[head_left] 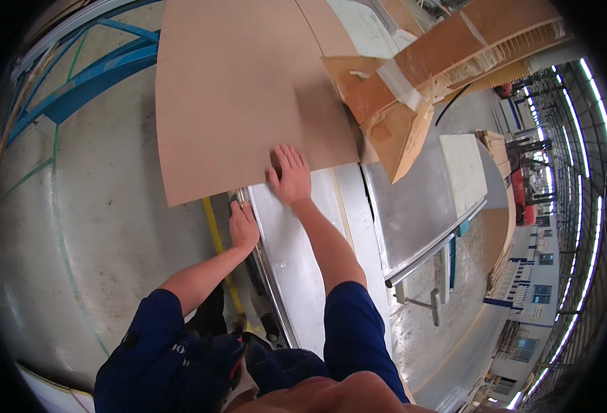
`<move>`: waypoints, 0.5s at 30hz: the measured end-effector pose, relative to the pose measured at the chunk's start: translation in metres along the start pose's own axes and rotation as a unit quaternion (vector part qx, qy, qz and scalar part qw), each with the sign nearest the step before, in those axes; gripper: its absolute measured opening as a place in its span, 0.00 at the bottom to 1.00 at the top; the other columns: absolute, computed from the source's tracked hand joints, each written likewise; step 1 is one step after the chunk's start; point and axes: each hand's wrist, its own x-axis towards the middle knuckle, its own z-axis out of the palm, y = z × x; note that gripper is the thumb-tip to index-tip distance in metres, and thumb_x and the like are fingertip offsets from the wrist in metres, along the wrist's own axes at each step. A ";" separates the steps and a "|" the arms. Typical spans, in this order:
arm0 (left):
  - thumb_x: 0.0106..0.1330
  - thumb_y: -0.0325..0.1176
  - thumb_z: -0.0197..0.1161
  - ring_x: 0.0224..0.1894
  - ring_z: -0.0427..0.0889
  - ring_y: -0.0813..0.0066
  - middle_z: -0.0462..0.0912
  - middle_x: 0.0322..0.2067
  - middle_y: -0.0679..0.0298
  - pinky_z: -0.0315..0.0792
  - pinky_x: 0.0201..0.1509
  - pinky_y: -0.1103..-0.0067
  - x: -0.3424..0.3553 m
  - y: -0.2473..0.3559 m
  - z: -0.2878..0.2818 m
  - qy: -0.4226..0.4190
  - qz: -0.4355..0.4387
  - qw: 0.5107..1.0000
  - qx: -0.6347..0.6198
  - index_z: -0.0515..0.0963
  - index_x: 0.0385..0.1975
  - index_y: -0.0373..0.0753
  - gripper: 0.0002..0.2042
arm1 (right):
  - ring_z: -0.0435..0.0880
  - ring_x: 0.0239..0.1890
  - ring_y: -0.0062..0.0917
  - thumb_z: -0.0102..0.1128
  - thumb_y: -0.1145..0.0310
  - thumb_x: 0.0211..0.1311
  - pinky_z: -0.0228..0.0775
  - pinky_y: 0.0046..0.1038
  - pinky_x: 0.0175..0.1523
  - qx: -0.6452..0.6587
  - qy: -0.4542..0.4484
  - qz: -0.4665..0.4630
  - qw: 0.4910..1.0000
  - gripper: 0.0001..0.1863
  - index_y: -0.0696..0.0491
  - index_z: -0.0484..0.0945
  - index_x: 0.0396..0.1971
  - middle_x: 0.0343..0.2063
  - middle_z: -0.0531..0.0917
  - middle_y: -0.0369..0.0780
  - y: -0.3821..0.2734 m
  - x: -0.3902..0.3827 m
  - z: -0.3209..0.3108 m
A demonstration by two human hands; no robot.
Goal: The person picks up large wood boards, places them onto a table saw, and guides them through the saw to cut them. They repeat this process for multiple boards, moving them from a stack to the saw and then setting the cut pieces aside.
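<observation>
A large brown cardboard sheet (pixel 241 96) lies across a pale, smooth table (pixel 310 234) and juts out past its left edge. My right hand (pixel 292 175) is pressed on the sheet's near border, fingers stretched forward and palm down. Just left of it and closer to me, my left hand (pixel 243 226) rests at the table's metal side rail (pixel 265 275), right beside the sheet's near edge. Its fingers point toward the sheet and look loosely extended; part of them is hard to make out.
Stacked brown cardboard pieces with clear tape (pixel 393 82) stand at the right of the sheet. A grey metal table (pixel 413 213) adjoins on the right. Blue metal framework (pixel 90 82) is at the far left, above floor with green lines. A red forklift (pixel 520 193) stands far right.
</observation>
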 end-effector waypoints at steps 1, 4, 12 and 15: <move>0.77 0.44 0.43 0.34 0.77 0.31 0.79 0.28 0.36 0.68 0.36 0.48 0.003 -0.004 0.003 0.002 0.009 1.000 0.006 0.64 0.39 0.33 0.17 | 0.66 0.68 0.45 0.56 0.59 0.62 0.50 0.44 0.74 0.002 -0.016 -0.003 1.000 0.32 0.58 0.66 0.64 0.64 0.71 0.49 -0.003 -0.011 -0.002; 0.75 0.42 0.51 0.30 0.82 0.47 0.81 0.27 0.43 0.73 0.32 0.59 0.013 -0.022 -0.003 -0.034 0.022 0.999 -0.019 0.64 0.40 0.34 0.15 | 0.65 0.69 0.46 0.60 0.56 0.59 0.50 0.45 0.74 0.035 -0.075 -0.031 0.996 0.36 0.58 0.65 0.65 0.65 0.70 0.51 -0.025 -0.045 -0.016; 0.74 0.41 0.58 0.35 0.79 0.79 0.78 0.41 0.64 0.74 0.38 0.79 0.072 -0.023 -0.162 0.049 -0.123 0.878 -0.460 0.70 0.50 0.38 0.15 | 0.54 0.72 0.53 0.67 0.48 0.50 0.40 0.53 0.75 -0.097 -0.219 0.173 0.955 0.53 0.61 0.53 0.71 0.68 0.61 0.52 -0.146 -0.171 -0.055; 0.74 0.40 0.58 0.32 0.77 0.80 0.79 0.35 0.66 0.74 0.34 0.79 0.102 -0.028 -0.172 -0.021 -0.100 0.958 -0.268 0.74 0.43 0.37 0.12 | 0.53 0.72 0.54 0.72 0.57 0.45 0.38 0.53 0.76 -0.100 -0.243 0.183 0.947 0.55 0.62 0.51 0.71 0.68 0.59 0.52 -0.167 -0.191 -0.064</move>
